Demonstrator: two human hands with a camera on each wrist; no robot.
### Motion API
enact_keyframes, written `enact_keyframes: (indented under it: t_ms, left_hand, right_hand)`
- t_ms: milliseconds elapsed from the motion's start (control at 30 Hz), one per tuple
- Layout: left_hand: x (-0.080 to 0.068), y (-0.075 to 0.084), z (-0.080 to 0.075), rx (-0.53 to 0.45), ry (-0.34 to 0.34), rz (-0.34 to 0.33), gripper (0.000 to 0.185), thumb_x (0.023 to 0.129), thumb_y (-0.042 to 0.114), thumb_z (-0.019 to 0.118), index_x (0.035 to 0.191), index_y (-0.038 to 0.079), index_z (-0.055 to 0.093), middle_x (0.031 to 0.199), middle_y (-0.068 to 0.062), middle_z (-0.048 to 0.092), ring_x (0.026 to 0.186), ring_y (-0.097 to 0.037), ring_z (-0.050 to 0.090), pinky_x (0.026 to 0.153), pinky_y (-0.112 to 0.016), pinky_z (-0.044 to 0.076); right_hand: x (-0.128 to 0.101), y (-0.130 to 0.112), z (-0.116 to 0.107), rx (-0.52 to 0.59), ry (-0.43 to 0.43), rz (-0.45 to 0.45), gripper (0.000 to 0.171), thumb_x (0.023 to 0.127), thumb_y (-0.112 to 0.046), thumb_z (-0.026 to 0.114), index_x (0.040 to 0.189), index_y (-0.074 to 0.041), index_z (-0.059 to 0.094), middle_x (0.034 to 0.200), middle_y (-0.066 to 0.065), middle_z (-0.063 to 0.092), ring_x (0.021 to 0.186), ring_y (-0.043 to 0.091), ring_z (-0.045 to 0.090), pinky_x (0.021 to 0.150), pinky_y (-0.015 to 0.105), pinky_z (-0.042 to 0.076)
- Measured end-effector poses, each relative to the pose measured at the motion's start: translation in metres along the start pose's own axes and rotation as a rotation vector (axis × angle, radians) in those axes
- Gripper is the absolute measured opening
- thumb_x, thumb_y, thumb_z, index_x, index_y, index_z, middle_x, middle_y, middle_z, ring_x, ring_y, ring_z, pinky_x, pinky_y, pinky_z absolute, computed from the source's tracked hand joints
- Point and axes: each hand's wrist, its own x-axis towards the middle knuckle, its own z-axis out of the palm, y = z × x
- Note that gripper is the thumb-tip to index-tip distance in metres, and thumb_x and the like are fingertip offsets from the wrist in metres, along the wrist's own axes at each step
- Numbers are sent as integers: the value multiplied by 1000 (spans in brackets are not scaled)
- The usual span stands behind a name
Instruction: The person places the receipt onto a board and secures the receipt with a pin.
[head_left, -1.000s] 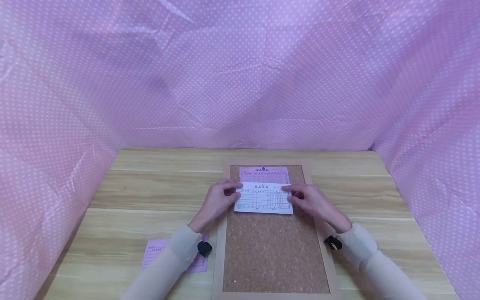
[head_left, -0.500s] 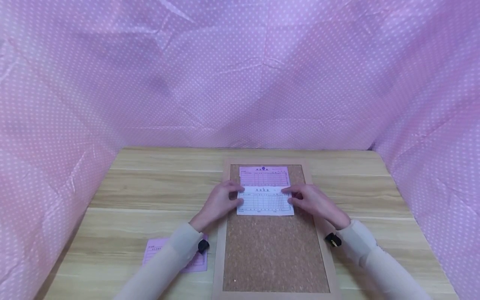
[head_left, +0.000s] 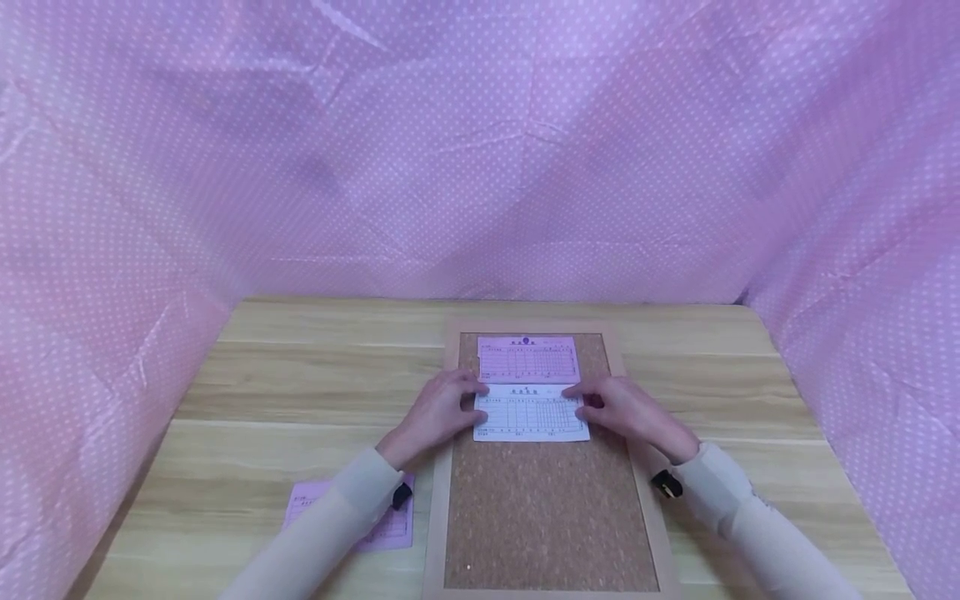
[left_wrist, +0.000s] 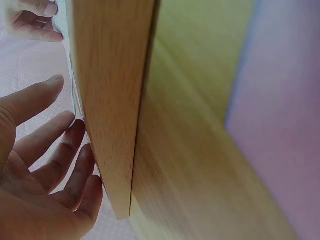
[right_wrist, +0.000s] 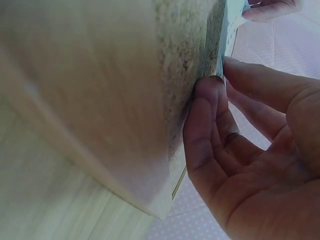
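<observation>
Both our hands pin the white form [head_left: 531, 412] flat against the cork board [head_left: 546, 508], one at each short edge. Starting at the left, a spare pink slip [head_left: 352, 517] lies on the wooden table [head_left: 300, 383], half under our left sleeve and well apart from the work. Our left hand [head_left: 438, 410] rests at the form's left edge with fingers fairly straight, fingertips touching the paper; the left wrist view shows those fingers [left_wrist: 60, 160] spread and relaxed beside the board's wooden frame [left_wrist: 110, 100], so nothing is clenched. The white form sits in the upper half of the cork, its top edge just below a pink form [head_left: 528, 358] that lies at the top of the board. We judge the two-sided hold keeps the sheet square and stops it sliding on the rough cork. Our right hand [head_left: 626, 408] mirrors the left at the form's right edge, and in the right wrist view its fingertips [right_wrist: 207, 90] press the paper edge onto the cork, gripping nothing. Pink dotted cloth [head_left: 480, 150] hangs all round the table
</observation>
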Motion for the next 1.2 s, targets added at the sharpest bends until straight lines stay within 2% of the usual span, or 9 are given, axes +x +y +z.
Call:
enact_keyframes:
  t_ms: [200, 333, 533, 700, 833, 1033, 1200]
  left_hand:
    - [-1, 2, -1, 73, -11, 24, 41, 85, 17, 85, 123, 4, 74, 130, -13, 66, 117, -32, 59, 103, -49, 45]
    - [0, 0, 0, 133, -4, 58, 45, 85, 19, 86, 125, 4, 73, 132, -13, 64, 118, -31, 58, 104, -46, 45]
    - [-5, -6, 0, 290, 15, 159, 48, 86, 29, 86, 125, 3, 74, 140, -14, 57, 120, -31, 54, 100, -45, 48]
    - [-10, -9, -2, 446, -10, 232, 57, 88, 45, 81, 130, 7, 72, 142, -13, 58, 124, -31, 54, 94, -46, 51]
    - [-15, -11, -3, 513, -12, 278, 61, 91, 51, 75, 134, 8, 69, 144, -12, 57, 128, -32, 53, 93, -48, 52]
    - [-20, -13, -1, 591, 3, 358, 60, 97, 51, 68, 137, 7, 66, 143, -10, 56, 129, -31, 53, 95, -47, 53]
    - [-18, -15, -2, 575, -10, 343, 60, 98, 51, 66, 139, 7, 65, 143, -8, 58, 130, -30, 54, 100, -48, 50]
  right_hand:
    - [1, 0, 0, -20, -21, 17, 34, 94, -8, 74, 128, -3, 73, 84, 0, 58, 70, 14, 48, 58, 24, 35]
    - [1, 1, 0, -63, -15, 7, 35, 93, -9, 77, 127, -4, 73, 87, -1, 59, 76, 15, 50, 63, 26, 38]
    - [-5, 1, 1, -140, 2, -25, 39, 91, -15, 81, 128, -7, 73, 100, 2, 58, 84, 17, 47, 69, 28, 39]
    - [-8, 3, 1, -177, 21, -62, 40, 89, -16, 82, 128, -7, 74, 100, 1, 57, 83, 15, 45, 69, 27, 38]
    - [-8, 3, 1, -198, 19, -83, 42, 89, -17, 83, 128, -8, 74, 100, 0, 57, 82, 14, 45, 68, 26, 38]
    - [-9, 5, 2, -231, 25, -106, 42, 89, -19, 82, 129, -9, 74, 102, 0, 59, 83, 13, 45, 69, 26, 38]
    - [-10, 8, 2, -262, 70, -131, 39, 87, -22, 84, 124, -10, 76, 100, -2, 62, 82, 12, 47, 70, 27, 40]
